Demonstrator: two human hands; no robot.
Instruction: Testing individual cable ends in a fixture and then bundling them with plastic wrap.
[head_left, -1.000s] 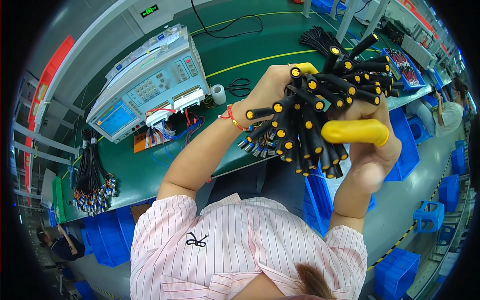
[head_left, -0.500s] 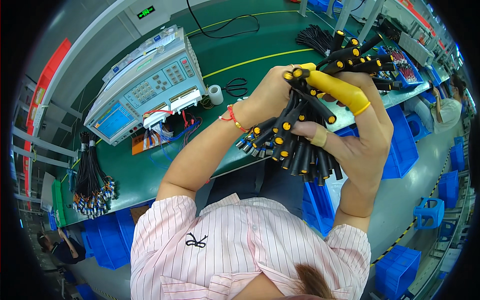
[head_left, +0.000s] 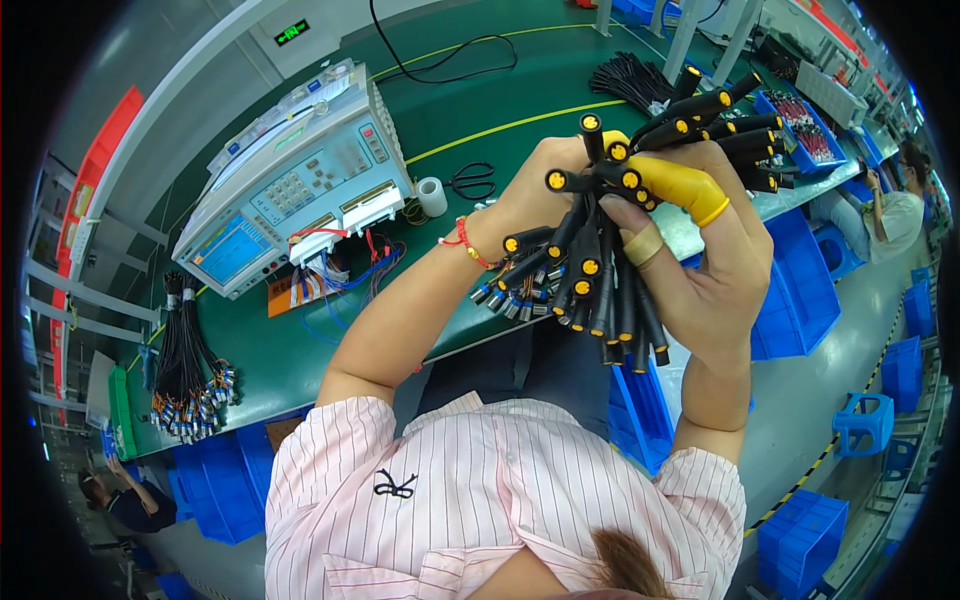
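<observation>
A thick bundle of black cables (head_left: 626, 300) with round, yellow-faced connectors is held up above the bench's front edge. My left hand (head_left: 545, 185) is closed around it from the left, its fingers largely hidden behind the connectors. On my right hand (head_left: 705, 240), a yellow cot covers the index finger and a tan band circles the thumb. That thumb and index finger close on connectors in the middle of the bundle. More connectors fan out beyond the right knuckles. Silver-tipped cable ends (head_left: 515, 300) hang below my left wrist.
On the green bench stands a tester (head_left: 300, 180) with wires at its front. Black scissors (head_left: 470, 181) lie by a white roll (head_left: 431, 197). Cable bundles rest at left (head_left: 182, 350) and far right (head_left: 630, 82). Blue bins (head_left: 795, 290) stand beside the bench; other people sit farther off.
My right thumb has moved up toward the index finger. Several connectors near my left fingers now stand more spread and upright, and the lower ones have shifted.
</observation>
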